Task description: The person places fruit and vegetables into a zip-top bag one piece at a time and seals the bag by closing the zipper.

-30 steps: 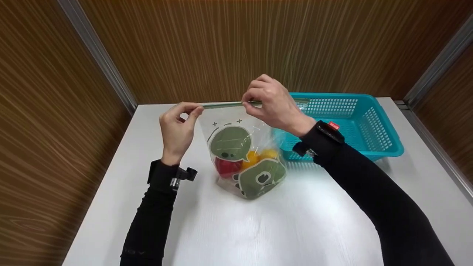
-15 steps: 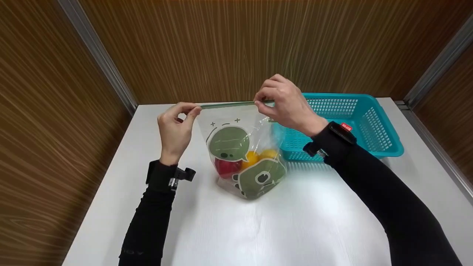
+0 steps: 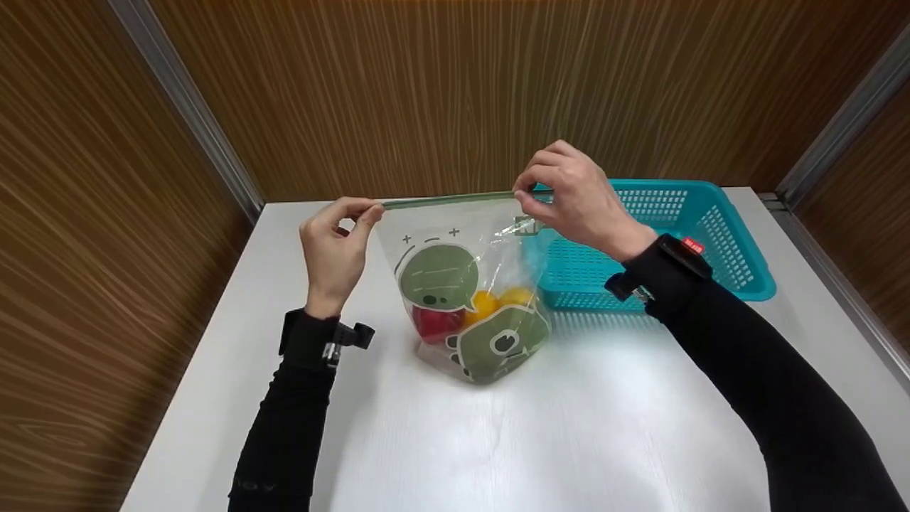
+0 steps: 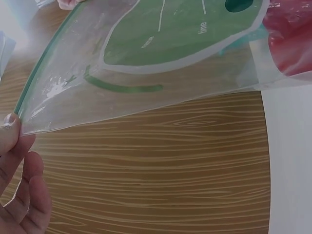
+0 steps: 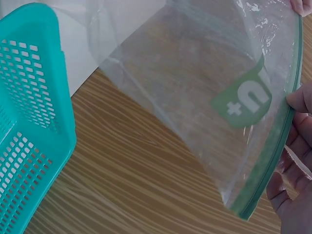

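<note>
A clear zip bag (image 3: pixel 455 220) with green cartoon prints stands upright on the table. Through its film show a red fruit-like thing (image 3: pixel 435 325) and yellow-orange round ones (image 3: pixel 485 306); their exact kinds are hard to tell. My left hand (image 3: pixel 335 252) pinches the bag's top left corner between thumb and forefinger. Thumb and forefinger of my right hand (image 3: pixel 576 199) pinch the green zip strip (image 5: pixel 273 161) near its right end. In the right wrist view, a short stretch of strip extends beyond those fingers to the bag's corner.
A turquoise perforated basket (image 3: pixel 743 263) stands behind and right of the bag, partly behind my right hand. The white table (image 3: pixel 455 448) meets wood-grain panels (image 3: pixel 441 92) at the back and sides.
My right hand has slid rightward along the zip strip, towards the bag's right corner. My left hand keeps its pinch and has shifted very slightly left. The bag's base stays in place.
</note>
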Tool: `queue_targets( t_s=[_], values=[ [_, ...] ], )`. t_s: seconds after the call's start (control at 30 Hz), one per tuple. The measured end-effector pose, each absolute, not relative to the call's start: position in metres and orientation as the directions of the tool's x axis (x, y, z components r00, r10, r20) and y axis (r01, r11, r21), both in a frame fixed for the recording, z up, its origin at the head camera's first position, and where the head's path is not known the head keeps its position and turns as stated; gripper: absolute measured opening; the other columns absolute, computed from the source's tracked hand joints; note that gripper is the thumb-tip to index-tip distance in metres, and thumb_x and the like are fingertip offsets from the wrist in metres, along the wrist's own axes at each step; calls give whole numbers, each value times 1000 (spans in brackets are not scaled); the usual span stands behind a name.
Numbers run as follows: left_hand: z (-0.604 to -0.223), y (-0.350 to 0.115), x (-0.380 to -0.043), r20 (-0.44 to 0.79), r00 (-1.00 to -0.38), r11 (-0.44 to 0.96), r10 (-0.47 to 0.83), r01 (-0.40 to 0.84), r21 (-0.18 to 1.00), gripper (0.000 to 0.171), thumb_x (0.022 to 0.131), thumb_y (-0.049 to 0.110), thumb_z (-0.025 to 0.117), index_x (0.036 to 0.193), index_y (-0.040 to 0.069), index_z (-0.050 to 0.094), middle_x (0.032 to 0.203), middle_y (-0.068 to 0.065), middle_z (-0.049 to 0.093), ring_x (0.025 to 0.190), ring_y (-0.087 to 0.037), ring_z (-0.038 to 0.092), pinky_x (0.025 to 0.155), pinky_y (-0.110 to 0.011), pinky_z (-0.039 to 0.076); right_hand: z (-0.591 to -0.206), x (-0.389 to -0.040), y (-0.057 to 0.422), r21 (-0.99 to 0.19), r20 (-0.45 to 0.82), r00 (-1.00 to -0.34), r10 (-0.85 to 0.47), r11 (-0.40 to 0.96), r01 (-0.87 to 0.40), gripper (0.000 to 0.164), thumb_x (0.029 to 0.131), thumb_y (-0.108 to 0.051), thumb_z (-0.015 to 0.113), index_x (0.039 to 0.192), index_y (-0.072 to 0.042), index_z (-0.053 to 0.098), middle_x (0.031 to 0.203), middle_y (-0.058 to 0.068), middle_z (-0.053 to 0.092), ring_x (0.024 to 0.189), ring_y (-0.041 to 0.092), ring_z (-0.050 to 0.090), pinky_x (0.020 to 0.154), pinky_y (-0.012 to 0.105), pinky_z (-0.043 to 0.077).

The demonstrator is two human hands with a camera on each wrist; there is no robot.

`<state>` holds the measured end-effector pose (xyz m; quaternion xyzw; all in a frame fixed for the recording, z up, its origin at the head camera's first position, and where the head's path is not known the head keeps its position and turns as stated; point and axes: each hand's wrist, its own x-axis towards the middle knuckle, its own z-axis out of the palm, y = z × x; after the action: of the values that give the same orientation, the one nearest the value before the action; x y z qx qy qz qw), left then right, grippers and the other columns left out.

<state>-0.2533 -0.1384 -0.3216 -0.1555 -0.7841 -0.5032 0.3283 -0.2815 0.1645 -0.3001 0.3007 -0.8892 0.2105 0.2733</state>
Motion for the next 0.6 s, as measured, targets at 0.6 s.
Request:
queue_targets(
  t_s=[0.6],
  values=[
    [-337, -149, -269, 684, -723, 441, -103, 583, 683, 16, 85, 23, 69, 88, 8, 74, 75, -9, 72, 69, 3, 58, 55, -13, 38, -307, -277, 208, -246, 581, -740, -340, 793, -557, 16, 87, -24, 67, 91, -9, 71, 91, 7, 68, 98, 21, 50, 78, 32, 45]
  ],
)
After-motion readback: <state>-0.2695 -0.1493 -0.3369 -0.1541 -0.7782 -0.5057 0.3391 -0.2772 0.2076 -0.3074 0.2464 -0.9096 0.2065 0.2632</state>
